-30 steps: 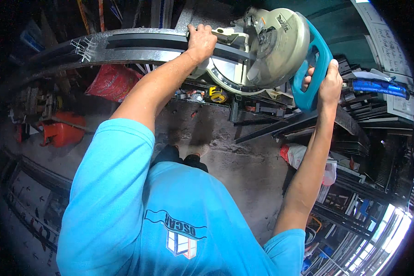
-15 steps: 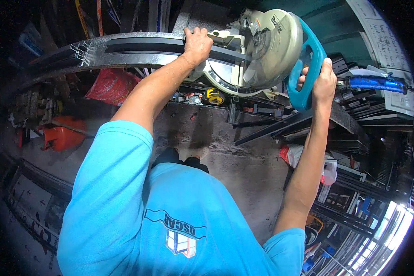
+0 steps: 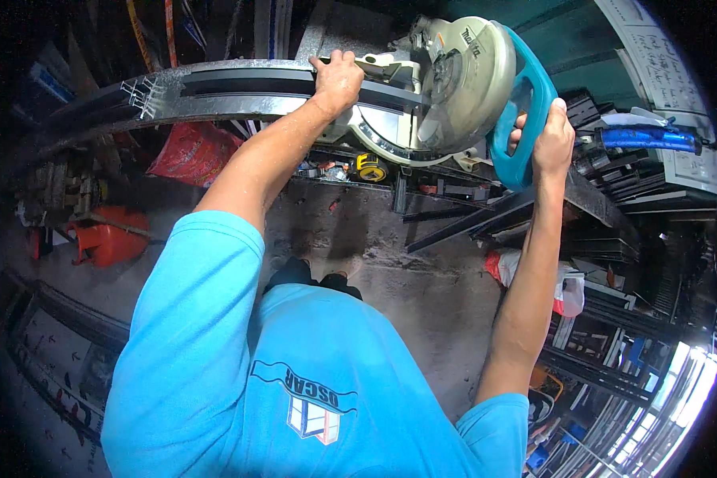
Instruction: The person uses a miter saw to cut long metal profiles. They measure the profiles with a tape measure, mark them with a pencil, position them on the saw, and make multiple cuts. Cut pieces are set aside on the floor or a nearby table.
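The left hand lies palm down on a long metal profile, fingers curled over its far edge and pressing it onto the saw bench. The profile is grey and ribbed, with a dark channel along its top. It runs from its cut open end at the bench's left, where its hollow cross-section shows, across to the saw at the bench's right side, and passes under the saw's guard.

The right hand is clenched round the teal handle of the mitre saw, the fingers wrapped through the loop and the thumb on the near side. The saw's round pale-grey guard stands just left of that handle, above the profile, and the round metal base sits below it. Whether the blade touches the profile cannot be told.

A yellow tape measure lies under the near edge of the bench, just below the saw base. On the concrete floor the person's 2 dark shoes stand close together. Left of them sit a red sack and an orange tool. Dark metal bars slant down from the bench's right end, with racks of more stock beyond them. A blue tube lies on the shelf at the far right.
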Demonstrator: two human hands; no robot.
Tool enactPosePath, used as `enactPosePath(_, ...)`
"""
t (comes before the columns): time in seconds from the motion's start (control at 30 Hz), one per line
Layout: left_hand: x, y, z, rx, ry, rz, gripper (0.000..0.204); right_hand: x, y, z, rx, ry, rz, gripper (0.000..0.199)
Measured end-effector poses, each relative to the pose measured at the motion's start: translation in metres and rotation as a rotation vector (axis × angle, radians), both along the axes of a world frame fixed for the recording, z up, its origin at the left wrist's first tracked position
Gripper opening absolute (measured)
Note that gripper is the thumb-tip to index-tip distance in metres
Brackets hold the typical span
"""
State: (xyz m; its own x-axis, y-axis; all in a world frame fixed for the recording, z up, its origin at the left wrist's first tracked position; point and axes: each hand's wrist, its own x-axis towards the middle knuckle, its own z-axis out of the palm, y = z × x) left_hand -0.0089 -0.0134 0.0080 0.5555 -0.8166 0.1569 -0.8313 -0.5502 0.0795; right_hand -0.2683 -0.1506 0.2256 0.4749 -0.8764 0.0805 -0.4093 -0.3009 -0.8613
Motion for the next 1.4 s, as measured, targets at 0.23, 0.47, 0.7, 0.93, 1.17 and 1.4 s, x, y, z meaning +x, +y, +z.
enactPosePath(0.23,0.0,0.0,0.0,0.0,-0.003,-0.003,0.029,0.0,0.003,-0.001,-0.025,-0.003,-0.001,0.06)
enactPosePath(0.47,0.002,0.0,-0.003,-0.003,-0.042,-0.002,0.033,0.0,0.002,-0.002,-0.037,-0.001,0.008,0.061)
enactPosePath(0.7,0.001,0.002,0.003,0.0,-0.01,-0.014,0.031,-0.002,0.001,-0.004,-0.028,-0.018,0.008,0.059)
enactPosePath(0.93,0.006,0.009,0.005,0.014,0.031,-0.055,0.034,-0.001,0.001,-0.002,-0.028,0.0,0.013,0.058)
enactPosePath(1.17,0.036,0.045,-0.01,-0.237,0.196,-0.19,0.044,0.005,0.003,0.004,-0.019,-0.036,0.013,0.062)
enactPosePath(1.4,0.068,0.117,0.03,-0.239,0.347,-0.452,0.046,0.019,-0.012,0.03,0.089,-0.073,0.025,0.07)
